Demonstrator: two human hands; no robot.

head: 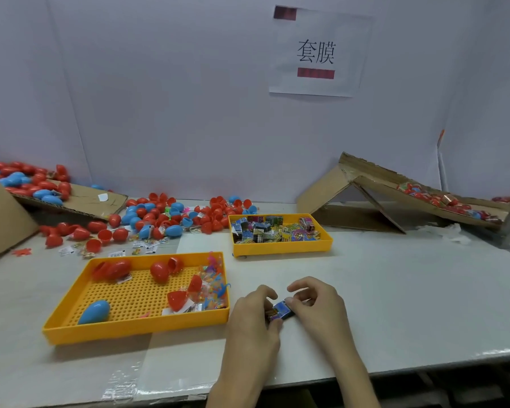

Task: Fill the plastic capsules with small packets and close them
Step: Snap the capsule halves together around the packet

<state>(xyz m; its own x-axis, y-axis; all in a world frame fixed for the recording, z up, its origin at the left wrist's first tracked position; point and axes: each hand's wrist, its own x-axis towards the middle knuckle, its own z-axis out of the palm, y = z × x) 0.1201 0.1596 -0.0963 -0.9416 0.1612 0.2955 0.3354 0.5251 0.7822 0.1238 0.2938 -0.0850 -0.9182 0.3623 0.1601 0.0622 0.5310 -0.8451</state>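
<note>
Both hands meet over the table's front middle. My left hand [255,316] and my right hand [318,304] pinch one small blue packet [281,310] between their fingertips. A large yellow perforated tray [71,325] to the left holds red capsule halves [159,270], a blue capsule [95,312] and clear toy bags [211,285]. A smaller yellow tray [326,241] behind holds several colourful small packets [273,231]. No capsule is in either hand.
A heap of red and blue capsules [159,216] lies at the back left, partly on a cardboard sheet [80,201]. A cardboard ramp [365,187] at the back right carries wrapped capsules [442,200]. Small paper slips [115,253] lie scattered behind the large tray.
</note>
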